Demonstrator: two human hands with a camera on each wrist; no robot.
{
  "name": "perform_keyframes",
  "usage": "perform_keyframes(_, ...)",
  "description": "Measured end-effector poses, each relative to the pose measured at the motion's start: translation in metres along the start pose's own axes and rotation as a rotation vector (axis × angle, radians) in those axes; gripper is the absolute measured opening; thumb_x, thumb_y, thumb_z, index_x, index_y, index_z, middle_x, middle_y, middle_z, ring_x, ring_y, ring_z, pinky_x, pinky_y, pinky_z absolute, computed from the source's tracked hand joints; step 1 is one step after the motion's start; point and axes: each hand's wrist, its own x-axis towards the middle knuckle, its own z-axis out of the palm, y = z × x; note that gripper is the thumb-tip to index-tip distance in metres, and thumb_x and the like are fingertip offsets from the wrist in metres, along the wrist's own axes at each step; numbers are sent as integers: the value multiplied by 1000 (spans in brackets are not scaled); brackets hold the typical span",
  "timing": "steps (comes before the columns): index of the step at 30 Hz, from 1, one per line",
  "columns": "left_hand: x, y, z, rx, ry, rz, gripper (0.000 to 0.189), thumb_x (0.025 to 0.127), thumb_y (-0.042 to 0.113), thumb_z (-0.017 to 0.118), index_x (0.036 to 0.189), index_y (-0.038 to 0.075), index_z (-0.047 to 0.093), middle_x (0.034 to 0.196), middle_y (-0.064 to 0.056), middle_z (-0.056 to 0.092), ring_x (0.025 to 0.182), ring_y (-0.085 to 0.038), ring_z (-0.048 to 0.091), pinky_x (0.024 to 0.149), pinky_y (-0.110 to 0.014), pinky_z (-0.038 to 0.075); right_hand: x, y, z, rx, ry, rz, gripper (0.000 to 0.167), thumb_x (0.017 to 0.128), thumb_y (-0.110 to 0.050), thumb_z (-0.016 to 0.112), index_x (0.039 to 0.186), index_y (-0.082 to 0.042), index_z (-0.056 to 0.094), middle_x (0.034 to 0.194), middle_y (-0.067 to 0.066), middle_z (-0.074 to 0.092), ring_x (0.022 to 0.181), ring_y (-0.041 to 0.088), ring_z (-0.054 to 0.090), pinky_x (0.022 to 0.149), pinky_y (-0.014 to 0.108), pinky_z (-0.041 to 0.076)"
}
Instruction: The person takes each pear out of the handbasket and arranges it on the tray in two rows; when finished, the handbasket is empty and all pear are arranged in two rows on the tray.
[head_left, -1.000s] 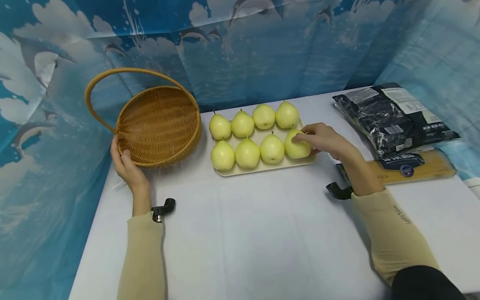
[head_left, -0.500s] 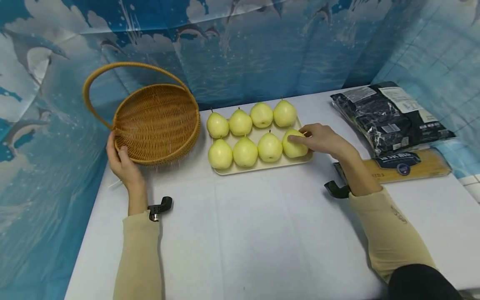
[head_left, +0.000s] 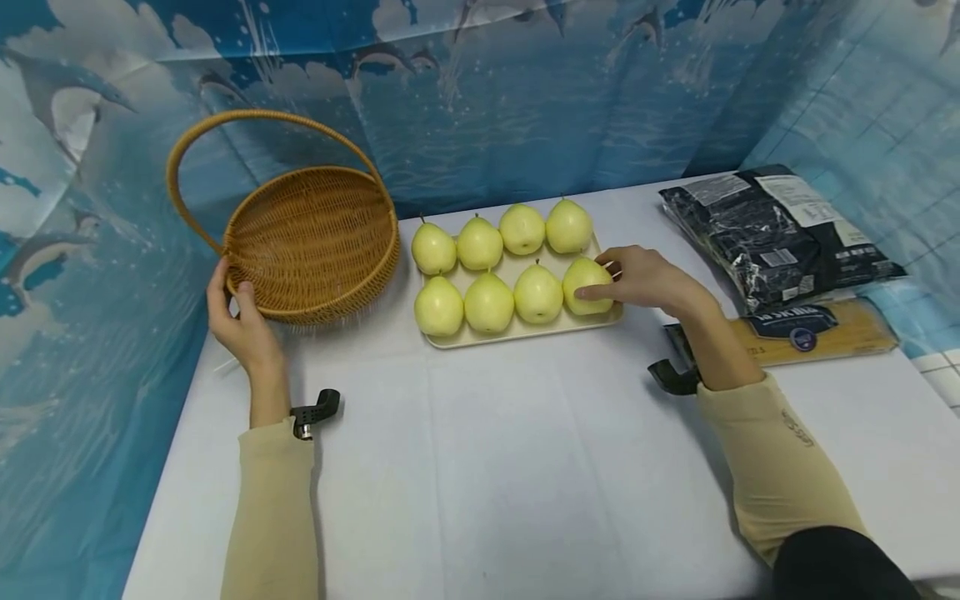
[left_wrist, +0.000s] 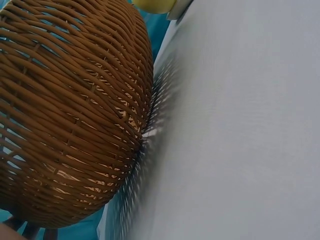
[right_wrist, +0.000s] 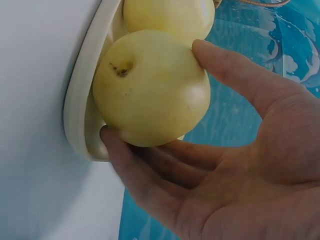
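A brown wicker basket (head_left: pixel 311 242) with a tall arched handle stands tilted at the left, its hollow facing me. My left hand (head_left: pixel 243 325) holds its lower left rim, thumb in front. The left wrist view shows the basket's woven side (left_wrist: pixel 70 110) close up, with dark fingertips at the lower left corner. Pale yellow-green pears fill two rows on a cream tray (head_left: pixel 517 335). My right hand (head_left: pixel 645 279) grips the front-row pear (head_left: pixel 585 279) at the right end. In the right wrist view, thumb and fingers curl round this pear (right_wrist: pixel 150 90), which sits inside the tray rim.
A black plastic packet (head_left: pixel 780 229) lies at the back right, over a yellow pack of pasta (head_left: pixel 832 333). The white-covered table (head_left: pixel 495 467) stretches in front of the tray. A blue dolphin-print curtain (head_left: pixel 525 108) hangs behind.
The right thumb has slid lower across the front of the pear. The left hand and the basket's left edge have shifted slightly left, and the handle arches higher in view.
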Motion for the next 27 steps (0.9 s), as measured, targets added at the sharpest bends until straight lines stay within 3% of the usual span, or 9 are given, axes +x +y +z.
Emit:
perform_keyframes(8, 0, 1, -3, 15, 20, -11, 44, 104, 6, 52, 146, 6, 62, 152, -12, 57, 144, -24, 48, 114, -30, 42, -3, -6, 5, -132, 94, 17, 90, 91, -58, 75, 147, 8, 51, 135, 31, 60, 118, 42, 59, 89, 55, 53)
perform_keyframes(14, 2, 4, -6, 17, 32, 13, 42, 104, 9, 53, 145, 4, 62, 150, -15, 58, 142, -24, 49, 111, -28, 43, -4, -13, 3, -167, 99, 14, 96, 91, -66, 70, 150, 7, 47, 137, 32, 60, 122, 44, 59, 91, 56, 53)
perform_keyframes(19, 6, 13, -13, 25, 79, 38, 39, 107, 16, 55, 144, 7, 64, 144, -11, 62, 134, -23, 51, 108, -27, 45, -3, -18, -1, -144, 146, 8, 101, 95, -75, 56, 154, 6, 43, 144, 33, 56, 132, 49, 54, 102, 62, 49)
perform_keyframes(23, 9, 22, -11, 77, 86, 74, 39, 107, 20, 55, 144, 11, 64, 145, -3, 62, 134, -15, 52, 111, -24, 40, -4, -15, -5, -92, 233, -51, 97, 101, -73, 43, 158, 6, 38, 153, 34, 49, 138, 51, 48, 109, 66, 43)
perform_keyframes(27, 7, 35, -4, 150, 71, 131, 40, 105, 22, 59, 144, 12, 64, 148, -3, 61, 137, -13, 50, 114, -23, 35, -3, -14, 3, -52, 342, -173, 88, 106, -66, 40, 161, 3, 34, 160, 31, 42, 142, 52, 45, 113, 68, 38)
